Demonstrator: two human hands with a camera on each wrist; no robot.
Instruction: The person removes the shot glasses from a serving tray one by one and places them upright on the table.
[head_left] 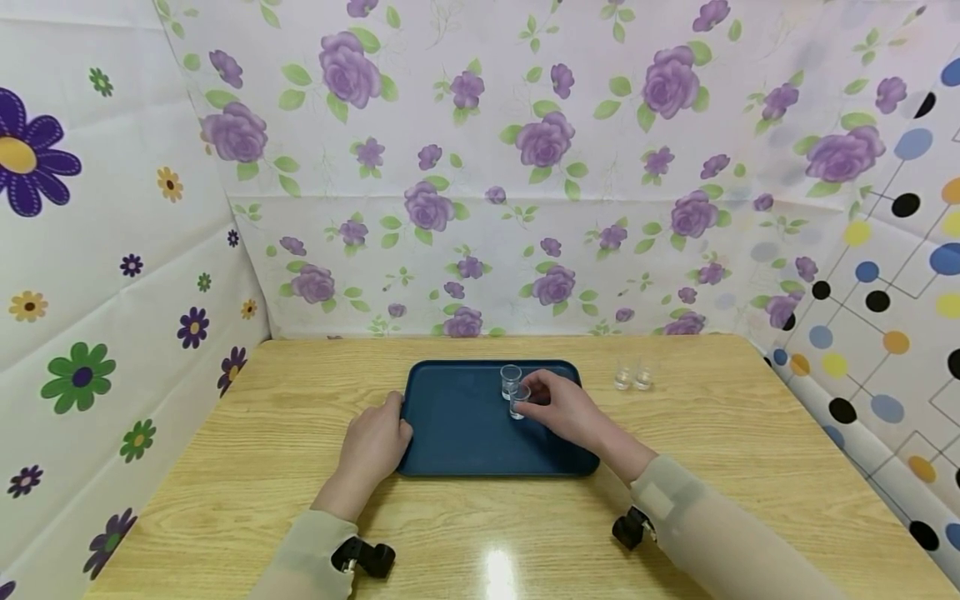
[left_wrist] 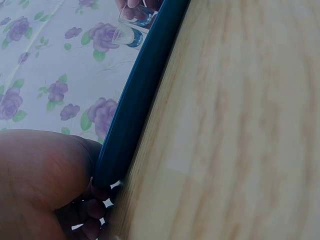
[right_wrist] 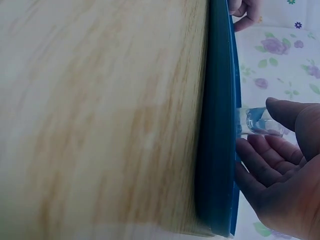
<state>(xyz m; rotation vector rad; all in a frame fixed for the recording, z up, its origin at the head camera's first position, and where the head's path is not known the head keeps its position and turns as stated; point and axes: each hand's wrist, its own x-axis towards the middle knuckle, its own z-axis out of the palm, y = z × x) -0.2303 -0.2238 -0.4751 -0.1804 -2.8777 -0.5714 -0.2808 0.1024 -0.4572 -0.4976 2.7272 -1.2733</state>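
Note:
A dark blue rectangular tray [head_left: 457, 425] lies on the wooden table. My left hand [head_left: 375, 442] grips its left edge, and the left wrist view shows the fingers curled at the tray's rim. Over the tray's right half, my right hand [head_left: 558, 406] pinches a small clear shot glass [head_left: 518, 408] between thumb and fingers. That glass is upright, its base close over the tray's surface. A second shot glass [head_left: 510, 377] stands on the tray just behind it, overlapping it in the head view. In the right wrist view, the thumb [right_wrist: 287, 112] is against the pinched glass [right_wrist: 255, 121].
Two more clear shot glasses [head_left: 623, 379] stand side by side on the table [head_left: 697, 433], right of the tray. Floral cloth [head_left: 480, 167] hangs behind the table, with patterned cloths on the left and right sides.

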